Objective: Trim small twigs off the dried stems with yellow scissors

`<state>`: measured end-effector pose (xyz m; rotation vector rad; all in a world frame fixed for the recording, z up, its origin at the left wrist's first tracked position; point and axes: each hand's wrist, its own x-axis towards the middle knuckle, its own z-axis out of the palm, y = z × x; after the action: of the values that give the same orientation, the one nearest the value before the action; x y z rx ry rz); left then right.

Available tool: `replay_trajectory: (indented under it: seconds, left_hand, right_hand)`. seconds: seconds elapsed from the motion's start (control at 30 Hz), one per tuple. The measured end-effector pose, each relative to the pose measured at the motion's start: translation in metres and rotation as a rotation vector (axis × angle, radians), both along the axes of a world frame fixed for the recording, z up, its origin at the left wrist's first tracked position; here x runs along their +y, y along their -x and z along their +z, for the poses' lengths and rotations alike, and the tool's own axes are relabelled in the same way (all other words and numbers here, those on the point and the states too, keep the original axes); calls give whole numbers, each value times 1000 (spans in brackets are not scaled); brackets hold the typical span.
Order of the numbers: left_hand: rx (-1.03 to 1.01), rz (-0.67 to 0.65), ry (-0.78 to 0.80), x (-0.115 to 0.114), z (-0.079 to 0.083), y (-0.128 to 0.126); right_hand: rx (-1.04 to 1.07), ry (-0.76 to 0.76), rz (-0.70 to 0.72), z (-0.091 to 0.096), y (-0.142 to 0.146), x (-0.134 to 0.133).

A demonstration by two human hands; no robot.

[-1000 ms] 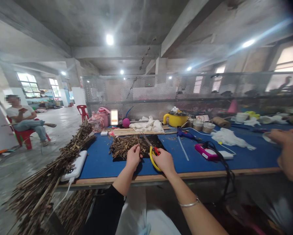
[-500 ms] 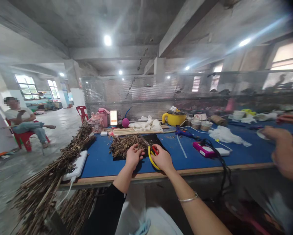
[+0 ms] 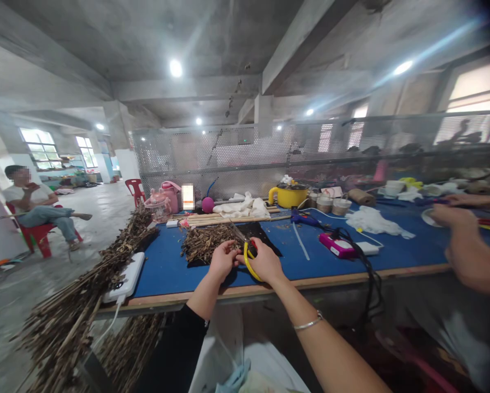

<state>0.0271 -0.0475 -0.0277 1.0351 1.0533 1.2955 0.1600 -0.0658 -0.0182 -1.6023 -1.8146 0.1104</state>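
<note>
Before the pot (image 3: 293, 197), contents unclear, right hand (image 3: 266, 263) grips scissors (image 3: 248, 266); left (image 3: 222, 262) curls, grasp unclear.

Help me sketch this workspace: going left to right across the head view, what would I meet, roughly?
Bundle of dried brown stems, pink plastic jug, left hand, yellow-handled metal scissors, right hand, magenta rectangular box, crumpled white sheet, another person's hand.
</note>
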Motion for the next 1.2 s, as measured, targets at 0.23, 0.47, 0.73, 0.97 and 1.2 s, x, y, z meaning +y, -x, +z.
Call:
replay_trajectory:
  seconds: [0.23, 0.47, 0.73, 0.97, 1.2]
  left_hand:
    - [33, -13, -5, -1, 1, -2]
    - [8, 1, -28, 0, -1, -1]
    - [-27, -41, -16, -2, 2, -3]
    - [-33, -42, -18, -6, 6, -4]
    - [-21, -81, -34, -7, 5, -4]
  right_hand:
    - [-13, 18, -19, -1, 1, 3]
    - [-15, 40, -1, -1, 13, 9]
    - [-1, 24, 66, -1, 10, 16]
    - [44, -11, 140, -3, 9, 14]
    - [-8, 75, 45, 0, 10, 10]
